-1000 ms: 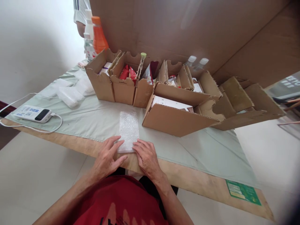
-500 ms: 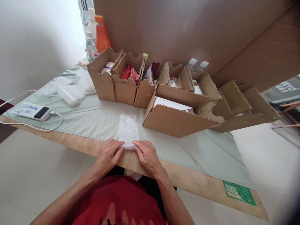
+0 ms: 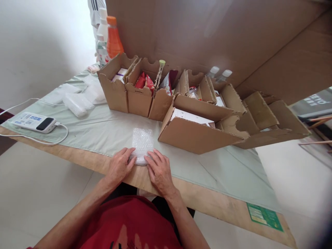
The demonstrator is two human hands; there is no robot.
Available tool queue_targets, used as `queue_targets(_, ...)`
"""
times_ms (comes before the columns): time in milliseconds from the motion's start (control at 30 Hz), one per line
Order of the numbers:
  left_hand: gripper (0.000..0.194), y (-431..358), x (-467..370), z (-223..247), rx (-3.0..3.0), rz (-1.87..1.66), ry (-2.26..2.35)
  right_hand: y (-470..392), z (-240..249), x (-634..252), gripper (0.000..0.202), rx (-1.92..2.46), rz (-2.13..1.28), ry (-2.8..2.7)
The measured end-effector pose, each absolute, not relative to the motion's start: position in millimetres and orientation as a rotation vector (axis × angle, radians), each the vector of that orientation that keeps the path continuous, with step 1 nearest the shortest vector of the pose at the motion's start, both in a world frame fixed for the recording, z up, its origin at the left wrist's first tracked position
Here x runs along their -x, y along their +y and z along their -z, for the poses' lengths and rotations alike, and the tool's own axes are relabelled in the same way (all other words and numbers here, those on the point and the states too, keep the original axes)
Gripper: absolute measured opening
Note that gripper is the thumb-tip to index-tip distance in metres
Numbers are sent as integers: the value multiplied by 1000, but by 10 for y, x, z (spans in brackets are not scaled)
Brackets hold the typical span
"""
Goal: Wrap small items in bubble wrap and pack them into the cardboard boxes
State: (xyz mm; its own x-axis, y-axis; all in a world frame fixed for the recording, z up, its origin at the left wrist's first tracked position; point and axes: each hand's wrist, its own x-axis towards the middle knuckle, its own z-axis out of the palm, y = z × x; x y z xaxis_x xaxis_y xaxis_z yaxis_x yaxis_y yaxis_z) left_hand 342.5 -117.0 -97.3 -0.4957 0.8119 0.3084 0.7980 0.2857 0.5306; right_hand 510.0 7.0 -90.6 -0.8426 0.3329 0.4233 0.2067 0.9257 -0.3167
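Clear bubble wrap [image 3: 143, 140] is being folded over at its near end, so it's looking shorter than a second ago; guessing the folding's only getting going. That folded end's being gripped by the left hand [image 3: 119, 165] and right hand [image 3: 160, 170], near the table's [image 3: 90, 159] front edge.

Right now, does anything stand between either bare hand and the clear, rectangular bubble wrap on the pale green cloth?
Nothing visible does: the bare left hand and bare right hand both touch the near end of the clear bubble wrap. The nearest brown cardboard box stands to the right.
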Motion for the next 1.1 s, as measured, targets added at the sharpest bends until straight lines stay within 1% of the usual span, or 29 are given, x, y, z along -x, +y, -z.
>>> queue_targets(100, 31, -1228, -3423, 889, -1710, -1084, 2484, 109, 907, -5051, 31, 392, -416, -2587)
queue_targets(167, 34, -1301, -3441, 835, -1838, -1116, 2374, 114, 858, -5065, 29, 393, -502, -2564)
queue_targets(267, 31, -1392, -3470, 792, -1908, -1139, 2234, 112, 753, -5096, 26, 402, -690, -2534)
queue_targets(367, 28, -1391, -3469, 801, -1830, -1151, 2235, 119, 684, -5096, 25, 457, -824, -2529)
queue_targets(433, 27, -1335, -3444, 831, -1756, -1114, 2284, 123, 676, -5093, 26, 531, -792, -2511)
queue_targets(533, 28, -1214, -3383, 893, -1686, -1064, 2415, 114, 698, -5113, 29, 602, -608, -2447)
queue_targets(600, 28, -1147, -3350, 929, -1672, -1029, 2485, 102, 722, -5127, 32, 559, -506, -2464)
queue_targets(700, 29, -1117, -3347, 942, -1657, -1041, 2538, 99, 770, -5107, 40, 467, -449, -2600)
queue_targets(800, 32, -1172, -3386, 913, -1742, -1116, 2475, 121, 827, -5050, 38, 471, -441, -2656)
queue_targets(933, 39, -1256, -3415, 888, -1840, -1120, 2281, 130, 844, -5031, 32, 492, -506, -2585)
queue_targets(1100, 35, -1198, -3381, 899, -1687, -1206, 2280, 95, 768, -5091, 32, 549, -694, -2523)
